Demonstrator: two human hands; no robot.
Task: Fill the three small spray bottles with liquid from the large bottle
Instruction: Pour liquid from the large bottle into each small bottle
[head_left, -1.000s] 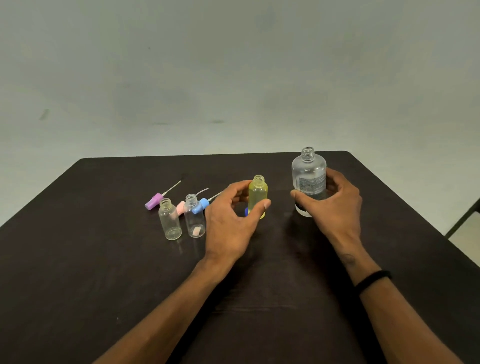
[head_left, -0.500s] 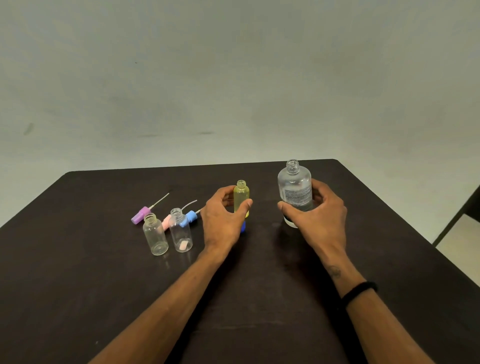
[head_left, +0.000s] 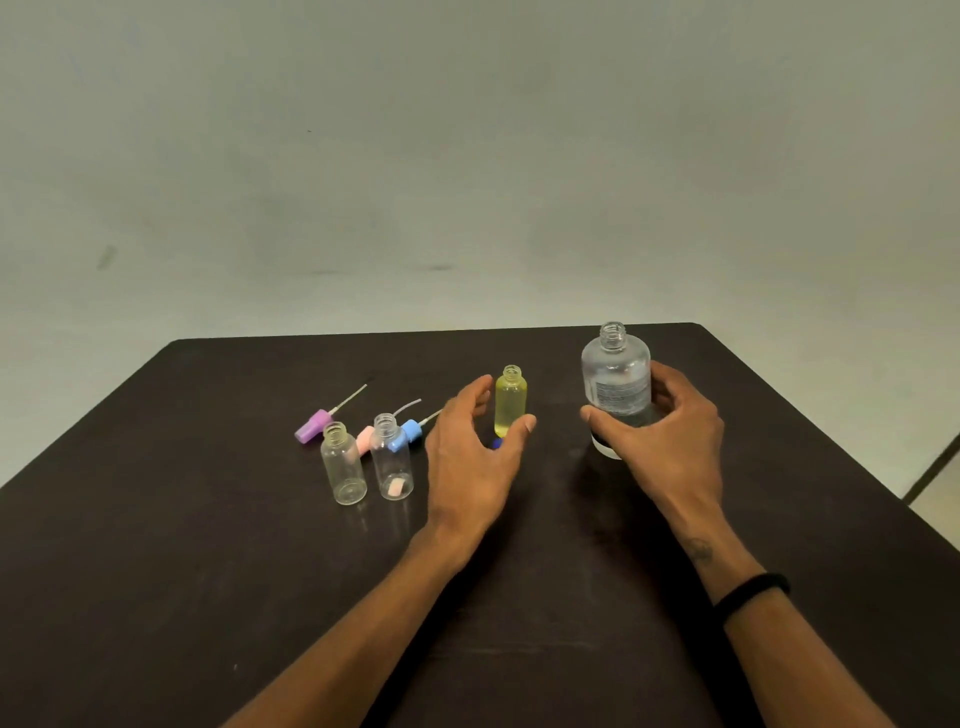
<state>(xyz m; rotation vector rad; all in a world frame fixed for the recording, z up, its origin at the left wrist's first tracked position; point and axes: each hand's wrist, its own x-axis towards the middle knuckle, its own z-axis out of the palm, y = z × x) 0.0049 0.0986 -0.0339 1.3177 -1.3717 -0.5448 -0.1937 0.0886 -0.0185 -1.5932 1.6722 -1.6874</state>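
Note:
A small yellow-tinted bottle (head_left: 510, 402) stands uncapped and upright on the dark table (head_left: 156, 545). My left hand (head_left: 475, 457) curls loosely around it, with the fingers apart and the thumb tip beside its lower right. My right hand (head_left: 667, 441) grips the large clear bottle (head_left: 615, 379), which is upright, uncapped and labelled. I cannot tell whether its base touches the table. Two small clear bottles (head_left: 344, 467) (head_left: 392, 460) stand open left of my left hand. The right one has a pink piece at its bottom.
Three spray heads with dip tubes lie behind the clear bottles: purple (head_left: 311, 426), pink (head_left: 366, 439) and blue (head_left: 408, 431). A small blue piece (head_left: 497, 443) shows at the yellow bottle's foot. The table's far edge runs just behind the large bottle.
My left hand has loosened its hold on the yellow bottle, and its fingers have spread. My right hand keeps its grip on the large bottle. The camera has tilted upward.

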